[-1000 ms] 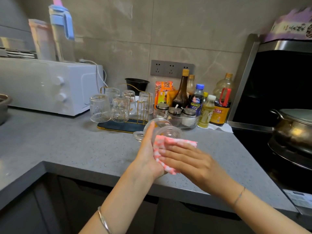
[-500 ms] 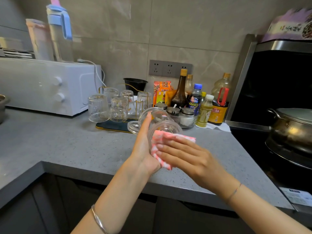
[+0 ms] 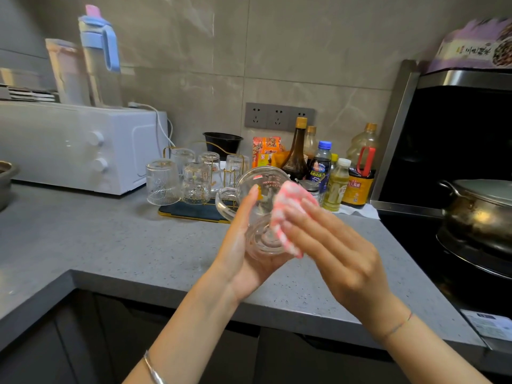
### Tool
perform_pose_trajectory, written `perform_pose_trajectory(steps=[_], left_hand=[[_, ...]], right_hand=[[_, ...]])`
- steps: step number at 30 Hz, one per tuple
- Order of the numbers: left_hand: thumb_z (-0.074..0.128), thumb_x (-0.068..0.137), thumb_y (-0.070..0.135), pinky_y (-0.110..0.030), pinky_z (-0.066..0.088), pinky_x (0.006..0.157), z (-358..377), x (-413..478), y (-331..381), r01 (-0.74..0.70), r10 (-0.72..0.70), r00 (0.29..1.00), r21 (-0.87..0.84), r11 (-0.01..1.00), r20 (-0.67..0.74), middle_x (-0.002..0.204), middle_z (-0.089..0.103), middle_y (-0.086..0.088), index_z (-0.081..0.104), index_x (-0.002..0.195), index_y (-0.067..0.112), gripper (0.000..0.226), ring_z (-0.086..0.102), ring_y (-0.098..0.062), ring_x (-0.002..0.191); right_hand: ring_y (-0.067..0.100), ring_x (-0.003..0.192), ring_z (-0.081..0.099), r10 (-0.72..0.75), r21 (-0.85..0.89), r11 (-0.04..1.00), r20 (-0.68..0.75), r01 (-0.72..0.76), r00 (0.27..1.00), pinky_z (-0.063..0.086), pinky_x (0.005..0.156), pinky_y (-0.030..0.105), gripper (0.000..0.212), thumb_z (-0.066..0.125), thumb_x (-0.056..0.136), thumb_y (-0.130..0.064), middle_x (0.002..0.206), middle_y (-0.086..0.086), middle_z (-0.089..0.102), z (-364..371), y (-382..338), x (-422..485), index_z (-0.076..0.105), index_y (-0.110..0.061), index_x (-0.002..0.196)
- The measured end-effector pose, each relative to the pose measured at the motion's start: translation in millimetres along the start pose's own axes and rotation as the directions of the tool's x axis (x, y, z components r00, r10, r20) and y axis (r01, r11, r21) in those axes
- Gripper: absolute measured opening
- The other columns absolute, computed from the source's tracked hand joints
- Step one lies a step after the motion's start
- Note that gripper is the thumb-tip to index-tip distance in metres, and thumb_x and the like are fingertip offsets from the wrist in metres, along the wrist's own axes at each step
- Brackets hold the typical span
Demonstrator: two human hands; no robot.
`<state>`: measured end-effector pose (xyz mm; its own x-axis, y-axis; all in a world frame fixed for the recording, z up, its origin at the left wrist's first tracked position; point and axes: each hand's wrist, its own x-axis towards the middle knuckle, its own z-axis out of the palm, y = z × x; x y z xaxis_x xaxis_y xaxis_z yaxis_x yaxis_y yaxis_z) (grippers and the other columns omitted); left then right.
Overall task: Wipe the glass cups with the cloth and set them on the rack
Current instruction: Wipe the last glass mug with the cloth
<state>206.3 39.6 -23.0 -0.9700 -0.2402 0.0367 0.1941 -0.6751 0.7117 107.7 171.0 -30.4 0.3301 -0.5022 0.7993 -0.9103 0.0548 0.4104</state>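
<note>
Glass cup [image 3: 260, 214] tilted, mouth up-away, L hand [image 3: 246, 261] fingers clamped round base, R hand [image 3: 329, 245] fingers pressing cloth [image 3: 288, 206] on side.

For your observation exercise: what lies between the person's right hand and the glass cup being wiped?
In the head view, the pink checked cloth lies between the right hand and the glass cup.

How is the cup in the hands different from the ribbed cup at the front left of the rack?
The held cup is up in the air, gripped by the left hand; the ribbed cup sits on the rack.
The held cup lies tilted on its side; the ribbed cup stands upside down.
The held cup has a handle; none shows on the ribbed cup.
The cloth in the right hand touches only the held cup.
Both are clear glass.
</note>
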Motion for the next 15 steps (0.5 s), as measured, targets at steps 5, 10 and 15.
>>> perform_pose_trajectory(steps=[5,10,15], left_hand=[[0.077,0.054,0.070,-0.040,0.059,0.076,-24.0,-5.4,-12.0,-0.110,0.170,0.969,0.302,0.947,-0.181,0.112,0.072,-0.011,0.060,0.127,0.017,0.092,0.071,-0.034,0.095],[0.076,0.037,0.080,-0.043,0.055,0.084,-43.2,-19.0,-28.9,-0.149,0.216,0.969,0.415,0.898,-0.119,0.114,0.072,-0.005,0.067,0.118,0.028,0.097,0.070,-0.032,0.101],[0.081,0.040,0.073,-0.052,0.047,0.100,-43.3,-26.8,-38.4,-0.161,0.220,0.972,0.438,0.884,-0.086,0.125,0.067,-0.001,0.063,0.126,0.032,0.097,0.069,-0.038,0.101]], right_hand=[[0.017,0.081,0.069,0.671,0.622,0.482,0.191,-0.617,0.716,0.054,0.069,0.025,0.028,0.046,0.097,-0.020,0.092,-0.008,0.074,-12.5,-10.2,16.8,0.061,-0.030,0.119],[0.003,0.087,0.069,0.849,0.674,0.179,0.262,-0.717,0.459,0.056,0.070,0.020,0.026,0.046,0.097,-0.026,0.093,-0.013,0.073,-23.1,15.1,27.3,0.064,-0.031,0.115],[-0.007,0.079,0.064,0.646,0.589,0.416,0.345,-0.693,0.681,0.050,0.069,0.012,0.027,0.042,0.098,-0.022,0.087,-0.019,0.071,-20.3,8.1,41.1,0.062,-0.030,0.116]])
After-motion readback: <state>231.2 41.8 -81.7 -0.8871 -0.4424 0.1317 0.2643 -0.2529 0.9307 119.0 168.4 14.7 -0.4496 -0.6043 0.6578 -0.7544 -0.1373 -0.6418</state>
